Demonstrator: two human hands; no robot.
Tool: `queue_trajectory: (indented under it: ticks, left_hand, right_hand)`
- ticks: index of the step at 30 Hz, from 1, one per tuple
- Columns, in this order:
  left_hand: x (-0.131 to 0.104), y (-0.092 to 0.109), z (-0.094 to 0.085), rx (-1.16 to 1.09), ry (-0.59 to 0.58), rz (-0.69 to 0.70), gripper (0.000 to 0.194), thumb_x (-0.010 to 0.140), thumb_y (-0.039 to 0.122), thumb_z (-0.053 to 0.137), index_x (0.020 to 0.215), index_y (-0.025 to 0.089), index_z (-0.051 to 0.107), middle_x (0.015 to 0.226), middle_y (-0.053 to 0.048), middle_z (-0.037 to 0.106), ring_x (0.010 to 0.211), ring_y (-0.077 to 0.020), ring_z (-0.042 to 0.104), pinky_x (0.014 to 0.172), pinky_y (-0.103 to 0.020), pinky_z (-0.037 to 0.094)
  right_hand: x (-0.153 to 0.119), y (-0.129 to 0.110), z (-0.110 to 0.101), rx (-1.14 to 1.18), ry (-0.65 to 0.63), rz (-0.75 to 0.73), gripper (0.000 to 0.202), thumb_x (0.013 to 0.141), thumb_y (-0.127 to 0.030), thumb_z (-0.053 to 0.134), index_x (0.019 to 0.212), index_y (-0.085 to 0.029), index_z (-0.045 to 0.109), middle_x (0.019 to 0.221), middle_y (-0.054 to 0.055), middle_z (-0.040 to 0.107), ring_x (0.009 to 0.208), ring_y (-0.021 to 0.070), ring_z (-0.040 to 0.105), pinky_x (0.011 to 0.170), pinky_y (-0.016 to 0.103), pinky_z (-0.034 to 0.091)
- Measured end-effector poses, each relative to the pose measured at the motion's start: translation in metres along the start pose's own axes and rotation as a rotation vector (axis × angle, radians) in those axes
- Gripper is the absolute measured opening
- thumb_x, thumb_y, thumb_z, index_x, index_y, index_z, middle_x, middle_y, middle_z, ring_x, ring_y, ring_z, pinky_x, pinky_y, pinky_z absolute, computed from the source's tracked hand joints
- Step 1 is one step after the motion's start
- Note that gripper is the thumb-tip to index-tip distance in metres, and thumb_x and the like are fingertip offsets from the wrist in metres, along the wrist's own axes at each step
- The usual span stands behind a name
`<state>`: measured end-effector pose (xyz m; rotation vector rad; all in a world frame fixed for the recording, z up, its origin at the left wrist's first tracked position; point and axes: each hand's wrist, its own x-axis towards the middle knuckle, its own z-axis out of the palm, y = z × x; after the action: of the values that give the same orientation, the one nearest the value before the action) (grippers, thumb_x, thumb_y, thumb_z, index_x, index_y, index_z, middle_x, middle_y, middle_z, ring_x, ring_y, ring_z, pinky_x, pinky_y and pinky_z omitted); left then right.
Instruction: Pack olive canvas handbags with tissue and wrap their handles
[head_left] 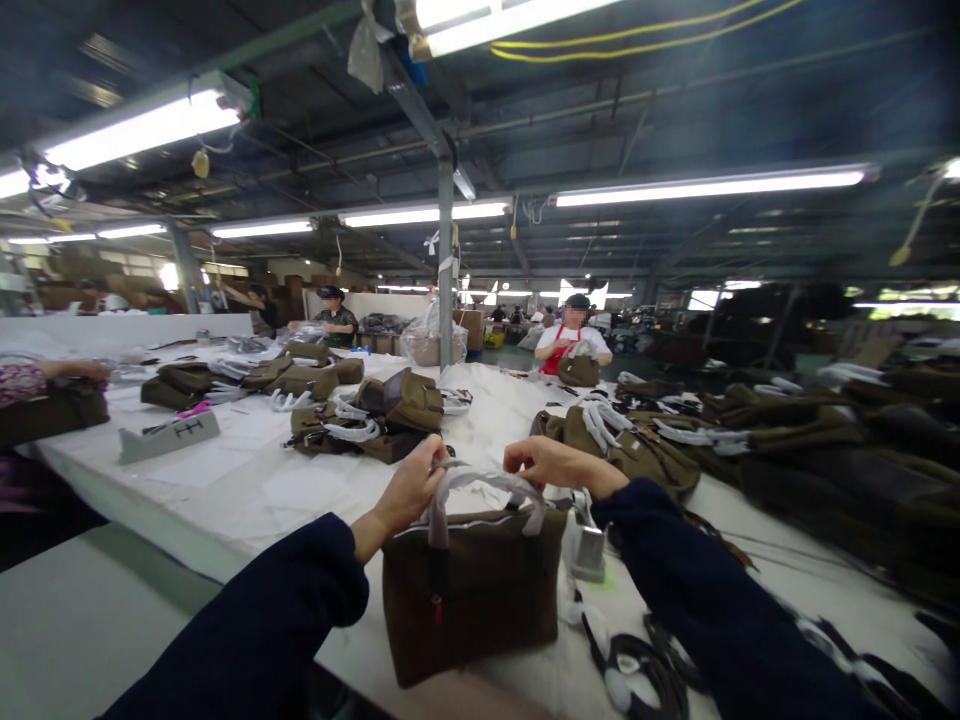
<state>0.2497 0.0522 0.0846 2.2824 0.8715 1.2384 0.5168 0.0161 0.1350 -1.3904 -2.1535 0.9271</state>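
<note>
An olive-brown handbag [480, 590] stands upright at the table's near edge, with a small red zipper pull on its front. Pale wrapping covers its raised handles [480, 475]. My left hand [411, 487] is closed, thumb and fingers pinching at the left side of the handles. On the far right side, my right hand [559, 466] has curled fingers at the handles' top; its fingertips are partly hidden. A grey metal tape dispenser or similar block [589, 550] stands just right of the bag.
Olive bags with wrapped handles [401, 400] lie across the white table [300, 490]; more [637, 445] are heaped at right. Black straps [637, 670] lie near right. A grey holder [169, 437] sits at left. A person in a red apron [559, 350] handles a bag opposite; another's hand [82, 372] is far left.
</note>
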Motion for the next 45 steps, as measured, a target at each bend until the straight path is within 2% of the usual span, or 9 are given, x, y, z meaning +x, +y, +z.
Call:
queue_trajectory:
  ticks: [5,10,16,23,29,33,36,41,45]
  left_hand:
    - [0.002,0.001,-0.011,-0.358,-0.218,-0.18,0.019,0.085,0.032,0.06,0.088,0.02,0.045,0.073,0.002,0.061,0.061,-0.0125,0.053,0.058,-0.024,0.034]
    - [0.003,0.0,-0.021,-0.571,-0.43,-0.293,0.04,0.072,0.028,0.074,0.103,0.017,0.049,0.088,-0.002,0.066,0.075,-0.0138,0.059,0.069,-0.025,0.043]
    - [0.001,-0.014,-0.016,-0.423,-0.424,-0.287,0.016,0.071,0.026,0.07,0.076,0.015,0.059,0.074,0.0,0.058,0.073,-0.0157,0.054,0.068,-0.027,0.043]
    - [-0.002,-0.005,-0.025,-0.399,-0.463,-0.316,0.022,0.067,0.024,0.071,0.086,0.015,0.065,0.087,-0.003,0.065,0.088,-0.0223,0.059,0.077,-0.031,0.046]
    - [0.021,0.03,-0.039,-0.564,-0.479,-0.34,0.044,0.085,0.039,0.058,0.122,0.016,0.058,0.104,-0.007,0.066,0.097,-0.0212,0.059,0.085,-0.032,0.044]
    - [0.034,0.04,-0.029,-0.3,-0.595,-0.188,0.036,0.073,0.039,0.074,0.097,0.014,0.066,0.076,0.001,0.059,0.07,-0.0137,0.052,0.061,-0.023,0.037]
    - [0.035,0.04,-0.019,-0.27,-0.625,-0.151,0.023,0.075,0.036,0.07,0.078,0.014,0.062,0.065,0.003,0.054,0.06,-0.0111,0.047,0.056,-0.023,0.034]
    - [0.03,0.042,-0.02,-0.524,-0.714,-0.217,0.025,0.078,0.037,0.069,0.081,0.013,0.062,0.064,0.001,0.057,0.058,-0.0099,0.049,0.056,-0.022,0.037]
    - [0.022,0.038,-0.025,-0.637,-0.751,-0.291,0.027,0.075,0.037,0.074,0.082,0.013,0.063,0.059,0.003,0.055,0.05,-0.0076,0.045,0.05,-0.02,0.034]
  right_hand:
    - [0.012,0.013,0.008,-0.037,0.203,-0.088,0.011,0.073,-0.024,0.066,0.075,-0.018,0.056,0.061,-0.005,0.051,0.053,0.008,0.044,0.048,0.02,0.034]
    - [0.019,0.024,0.015,0.054,0.175,-0.102,0.023,0.077,-0.038,0.063,0.082,-0.019,0.052,0.063,-0.006,0.05,0.053,0.0093,0.045,0.046,0.02,0.037]
    - [0.014,0.028,0.011,0.109,0.109,-0.089,0.026,0.077,-0.041,0.062,0.074,-0.018,0.053,0.058,-0.007,0.044,0.051,0.0081,0.043,0.047,0.02,0.038]
    - [0.004,0.029,0.01,0.122,0.081,-0.043,0.022,0.075,-0.038,0.063,0.073,-0.017,0.055,0.058,-0.006,0.047,0.051,0.0084,0.047,0.047,0.02,0.042]
    - [0.001,0.011,0.001,0.104,0.007,-0.018,0.037,0.076,-0.04,0.067,0.102,-0.015,0.062,0.074,0.001,0.066,0.058,0.0128,0.057,0.052,0.024,0.047]
    - [-0.012,-0.001,-0.008,0.061,0.037,-0.068,0.038,0.079,-0.044,0.067,0.103,-0.015,0.067,0.094,0.006,0.07,0.083,0.0184,0.062,0.075,0.03,0.05]
    - [-0.023,-0.013,-0.005,0.081,0.09,-0.186,0.042,0.089,-0.051,0.055,0.114,-0.019,0.066,0.112,0.006,0.067,0.101,0.0202,0.059,0.089,0.031,0.045]
    - [-0.023,-0.018,0.017,0.039,0.116,-0.161,0.035,0.074,-0.047,0.075,0.084,-0.016,0.064,0.069,-0.004,0.055,0.066,0.0119,0.047,0.061,0.024,0.036]
    - [-0.02,-0.008,0.026,0.223,0.071,-0.154,0.032,0.076,-0.045,0.074,0.083,-0.016,0.061,0.068,-0.005,0.053,0.063,0.0102,0.043,0.057,0.023,0.03]
